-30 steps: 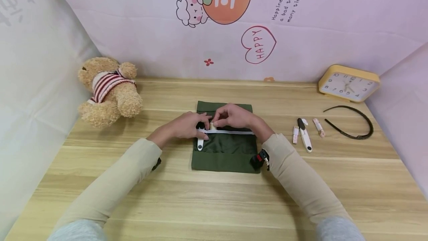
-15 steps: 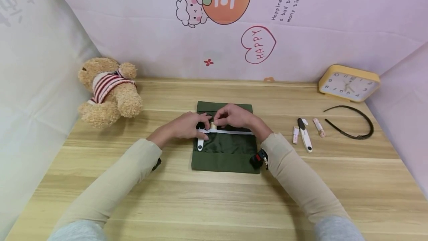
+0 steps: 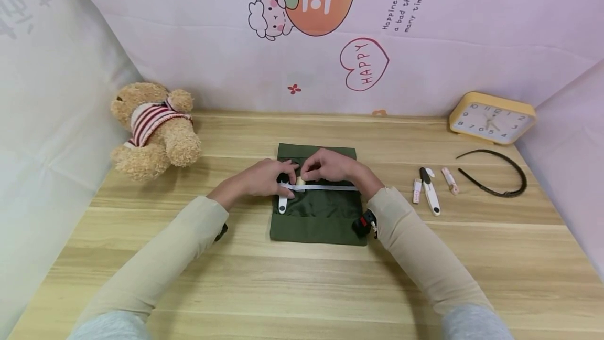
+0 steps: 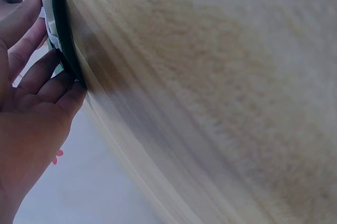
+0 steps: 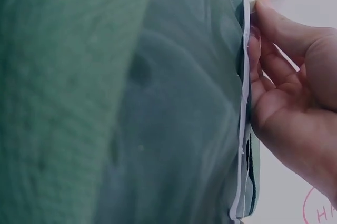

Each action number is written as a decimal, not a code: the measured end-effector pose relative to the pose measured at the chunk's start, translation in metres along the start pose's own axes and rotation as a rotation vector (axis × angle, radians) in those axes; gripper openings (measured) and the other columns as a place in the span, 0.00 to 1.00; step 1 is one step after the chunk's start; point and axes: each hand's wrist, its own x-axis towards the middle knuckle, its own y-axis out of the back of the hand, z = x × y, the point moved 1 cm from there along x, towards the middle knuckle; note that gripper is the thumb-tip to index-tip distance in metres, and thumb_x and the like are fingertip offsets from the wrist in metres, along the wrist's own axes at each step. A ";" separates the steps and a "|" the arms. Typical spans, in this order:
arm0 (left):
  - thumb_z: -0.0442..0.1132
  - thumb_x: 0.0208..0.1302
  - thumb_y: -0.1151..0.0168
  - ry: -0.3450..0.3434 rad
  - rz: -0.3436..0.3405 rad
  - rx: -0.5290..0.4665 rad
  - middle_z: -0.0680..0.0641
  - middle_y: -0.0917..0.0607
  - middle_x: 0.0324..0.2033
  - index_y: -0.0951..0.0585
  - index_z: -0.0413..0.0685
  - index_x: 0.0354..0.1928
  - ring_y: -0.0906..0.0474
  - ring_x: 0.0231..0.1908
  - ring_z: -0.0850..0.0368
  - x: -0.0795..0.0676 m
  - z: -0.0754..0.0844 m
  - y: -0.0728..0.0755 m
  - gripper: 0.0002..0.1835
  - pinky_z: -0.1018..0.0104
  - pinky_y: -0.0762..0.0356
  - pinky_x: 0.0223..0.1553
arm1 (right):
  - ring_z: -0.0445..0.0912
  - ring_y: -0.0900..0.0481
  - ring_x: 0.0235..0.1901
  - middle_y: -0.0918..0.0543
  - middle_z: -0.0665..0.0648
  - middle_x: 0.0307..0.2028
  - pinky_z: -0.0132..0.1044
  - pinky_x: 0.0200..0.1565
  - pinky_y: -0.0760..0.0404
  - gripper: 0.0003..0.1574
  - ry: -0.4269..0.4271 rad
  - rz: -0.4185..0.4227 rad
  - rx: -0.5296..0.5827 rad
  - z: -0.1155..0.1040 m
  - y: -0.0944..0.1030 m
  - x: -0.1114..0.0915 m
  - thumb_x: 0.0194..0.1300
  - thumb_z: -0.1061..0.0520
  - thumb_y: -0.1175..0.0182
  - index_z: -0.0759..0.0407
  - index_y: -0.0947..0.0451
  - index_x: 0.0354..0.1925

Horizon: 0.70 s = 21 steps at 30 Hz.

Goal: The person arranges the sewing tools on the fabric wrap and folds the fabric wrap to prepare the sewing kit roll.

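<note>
The spool [image 3: 300, 180] slid lower, between both hands' fingers [image 3: 309, 174].

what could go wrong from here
The small cream piece, pinched by the right hand, could slip free or snag on the white strap. Tugging that strap might also shift the white tool, which seems tucked under it by the left hand.

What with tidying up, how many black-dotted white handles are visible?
2: one white handle on the green cloth by the left hand; another on the table between pink bundles. Others may be hidden.
</note>
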 end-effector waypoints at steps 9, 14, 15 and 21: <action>0.46 0.64 0.27 -0.010 -0.001 -0.017 0.45 0.32 0.73 0.16 0.54 0.41 0.46 0.76 0.47 -0.001 0.000 0.000 0.09 0.51 0.36 0.68 | 0.45 0.28 0.31 0.17 0.52 0.33 0.38 0.39 0.29 0.09 0.014 -0.075 -0.015 -0.003 -0.002 0.001 0.74 0.63 0.40 0.64 0.13 0.42; 0.46 0.64 0.27 -0.007 -0.002 -0.017 0.45 0.32 0.73 0.16 0.54 0.41 0.47 0.76 0.47 -0.002 0.001 0.001 0.09 0.52 0.34 0.66 | 0.45 0.27 0.31 0.16 0.52 0.33 0.38 0.39 0.28 0.09 0.010 -0.070 -0.011 -0.003 -0.003 0.000 0.73 0.63 0.40 0.63 0.12 0.41; 0.46 0.64 0.27 -0.007 -0.003 -0.016 0.45 0.32 0.73 0.16 0.54 0.41 0.47 0.76 0.47 -0.002 0.001 0.001 0.09 0.52 0.35 0.66 | 0.45 0.27 0.31 0.16 0.51 0.33 0.38 0.40 0.27 0.09 0.009 -0.067 -0.009 -0.002 -0.003 0.000 0.73 0.63 0.40 0.63 0.12 0.41; 0.47 0.64 0.27 0.002 -0.005 -0.008 0.46 0.32 0.73 0.16 0.55 0.42 0.47 0.76 0.47 -0.001 0.001 0.000 0.09 0.50 0.38 0.69 | 0.46 0.26 0.33 0.15 0.51 0.35 0.38 0.40 0.26 0.09 0.005 -0.054 -0.001 0.000 -0.002 0.000 0.73 0.62 0.39 0.62 0.12 0.41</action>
